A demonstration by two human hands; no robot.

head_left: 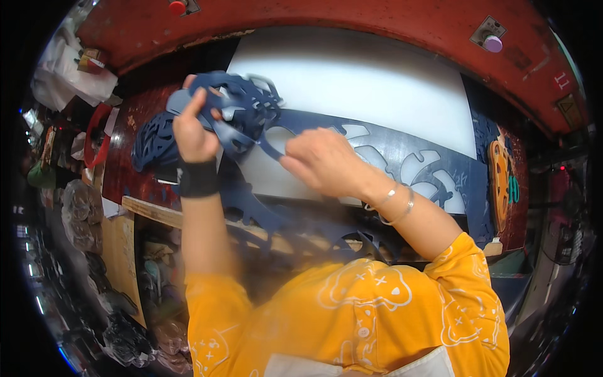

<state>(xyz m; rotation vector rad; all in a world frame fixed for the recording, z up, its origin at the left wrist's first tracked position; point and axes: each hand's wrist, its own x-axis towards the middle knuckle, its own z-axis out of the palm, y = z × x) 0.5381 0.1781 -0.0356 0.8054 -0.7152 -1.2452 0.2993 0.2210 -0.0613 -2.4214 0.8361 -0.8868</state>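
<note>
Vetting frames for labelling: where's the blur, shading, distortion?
Head view: held dark blue cut-outs smeared, likely motion blur; head view: white sheet bright, darker along its far edge; head view: red machine front bowed by fisheye, corners black.

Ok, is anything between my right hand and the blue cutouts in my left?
Nothing visible blocks it; just a blue strip runs from the cutouts in your left hand to your right hand.
</note>
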